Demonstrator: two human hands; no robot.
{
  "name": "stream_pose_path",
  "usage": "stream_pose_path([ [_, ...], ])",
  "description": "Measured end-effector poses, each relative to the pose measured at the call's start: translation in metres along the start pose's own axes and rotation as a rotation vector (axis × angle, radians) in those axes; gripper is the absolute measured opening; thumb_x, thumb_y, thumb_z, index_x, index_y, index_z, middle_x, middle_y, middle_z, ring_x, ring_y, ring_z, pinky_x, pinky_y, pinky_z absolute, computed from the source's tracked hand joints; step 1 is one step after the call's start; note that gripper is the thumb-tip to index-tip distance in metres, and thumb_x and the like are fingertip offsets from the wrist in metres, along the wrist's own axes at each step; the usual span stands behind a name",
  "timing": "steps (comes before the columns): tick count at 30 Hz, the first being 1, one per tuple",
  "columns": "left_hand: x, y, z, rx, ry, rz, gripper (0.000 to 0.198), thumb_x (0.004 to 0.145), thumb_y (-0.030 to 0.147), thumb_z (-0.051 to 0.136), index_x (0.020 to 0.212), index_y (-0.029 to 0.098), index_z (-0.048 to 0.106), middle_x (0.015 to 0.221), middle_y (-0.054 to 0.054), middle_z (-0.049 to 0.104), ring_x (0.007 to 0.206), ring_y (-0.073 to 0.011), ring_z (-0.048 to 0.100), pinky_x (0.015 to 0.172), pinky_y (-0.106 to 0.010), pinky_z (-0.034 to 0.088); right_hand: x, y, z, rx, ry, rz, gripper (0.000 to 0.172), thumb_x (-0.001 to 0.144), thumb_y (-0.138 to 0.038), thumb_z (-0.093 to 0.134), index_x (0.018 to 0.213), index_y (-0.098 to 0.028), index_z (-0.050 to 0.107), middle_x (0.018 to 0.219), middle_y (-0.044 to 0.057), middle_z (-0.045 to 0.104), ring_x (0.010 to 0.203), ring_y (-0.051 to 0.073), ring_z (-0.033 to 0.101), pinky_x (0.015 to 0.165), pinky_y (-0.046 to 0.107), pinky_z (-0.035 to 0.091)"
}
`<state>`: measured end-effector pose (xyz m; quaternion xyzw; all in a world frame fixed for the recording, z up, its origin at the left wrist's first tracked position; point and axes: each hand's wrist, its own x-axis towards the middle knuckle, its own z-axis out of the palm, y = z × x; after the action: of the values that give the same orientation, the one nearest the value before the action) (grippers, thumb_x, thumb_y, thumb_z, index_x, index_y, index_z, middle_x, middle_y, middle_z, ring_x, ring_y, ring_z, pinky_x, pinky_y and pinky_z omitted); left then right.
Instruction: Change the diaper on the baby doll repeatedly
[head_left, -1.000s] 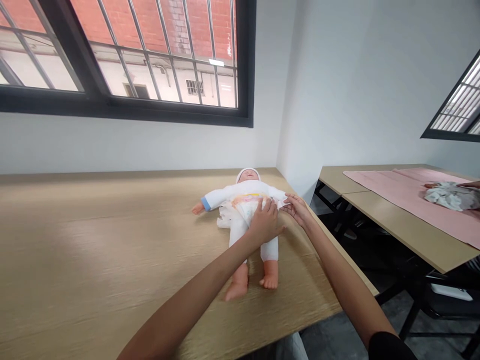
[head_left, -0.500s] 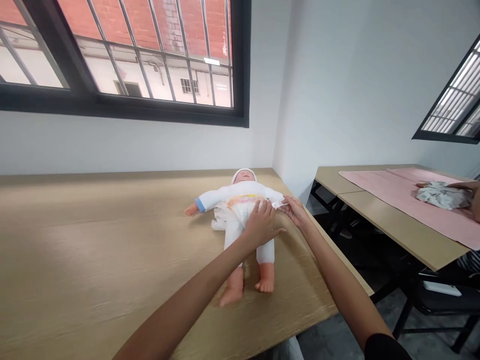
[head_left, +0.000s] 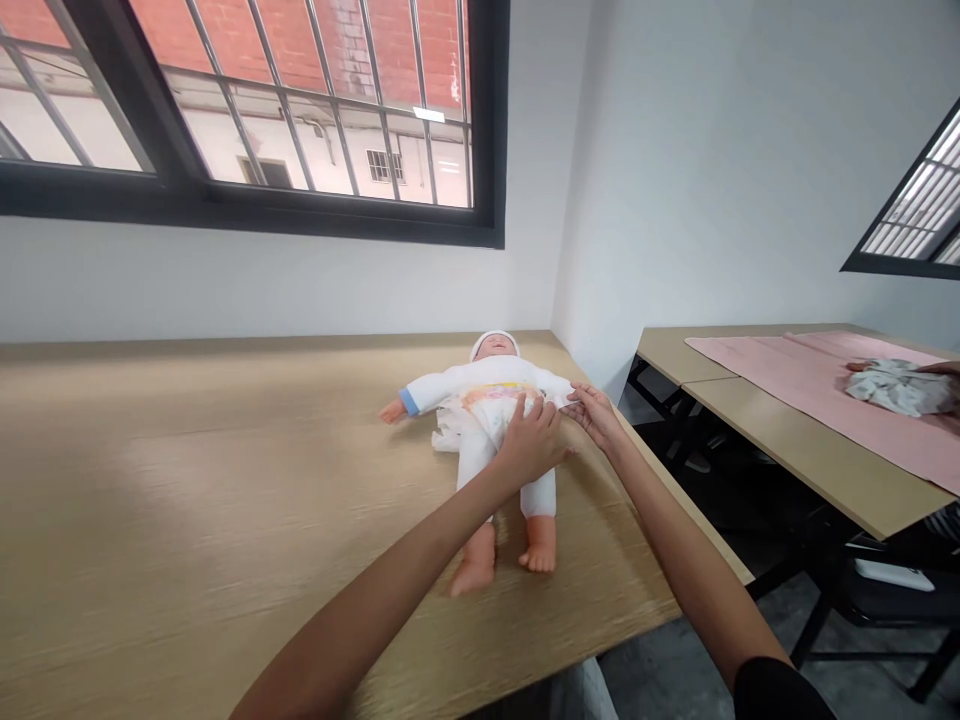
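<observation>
Tabletop (head_left: 225,500) bears a doll (head_left: 489,372), diaper (head_left: 487,406) partly behind left hand (head_left: 531,443).

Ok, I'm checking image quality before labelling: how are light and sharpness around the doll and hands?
Head view: window bright, its lower part nearly washed out; head view: soft sheen on the tabletop at left, faint shadow right of the doll's legs; head view: left hand and right hand readable, fine diaper detail soft.
</observation>
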<state>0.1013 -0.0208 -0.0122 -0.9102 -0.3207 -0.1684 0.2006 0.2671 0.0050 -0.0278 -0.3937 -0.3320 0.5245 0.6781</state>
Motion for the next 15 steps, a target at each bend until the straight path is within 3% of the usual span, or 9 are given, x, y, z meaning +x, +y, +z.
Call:
stream_pose_path([
  [8, 0.001, 0.0, 0.001, -0.037, -0.003, -0.015, 0.062, 0.09, 0.058, 0.04, 0.121, 0.007, 0.055, 0.128, -0.019, 0.058, 0.127, -0.03, 0.044, 0.11, -0.051, 0.026, -0.005, 0.001, 0.007, 0.01, -0.039, 0.014, 0.02, 0.073, -0.012, 0.064, 0.092, -0.017, 0.058, 0.068, -0.003, 0.064, 0.059, 0.007, 0.064, 0.063, 0.017, 0.057],
  [15, 0.002, 0.003, -0.006, -0.001, -0.003, 0.021, 0.06, 0.089, 0.057, 0.045, 0.121, 0.007, 0.054, 0.114, -0.016, 0.062, 0.11, -0.0304, 0.053, 0.105, -0.052, 0.03, -0.007, 0.004, 0.015, 0.031, 0.092, -0.012, 0.016, 0.075, -0.006, 0.059, 0.087, -0.016, 0.057, 0.062, -0.003, 0.063, 0.056, 0.006, 0.062, 0.058, 0.015, 0.056],
])
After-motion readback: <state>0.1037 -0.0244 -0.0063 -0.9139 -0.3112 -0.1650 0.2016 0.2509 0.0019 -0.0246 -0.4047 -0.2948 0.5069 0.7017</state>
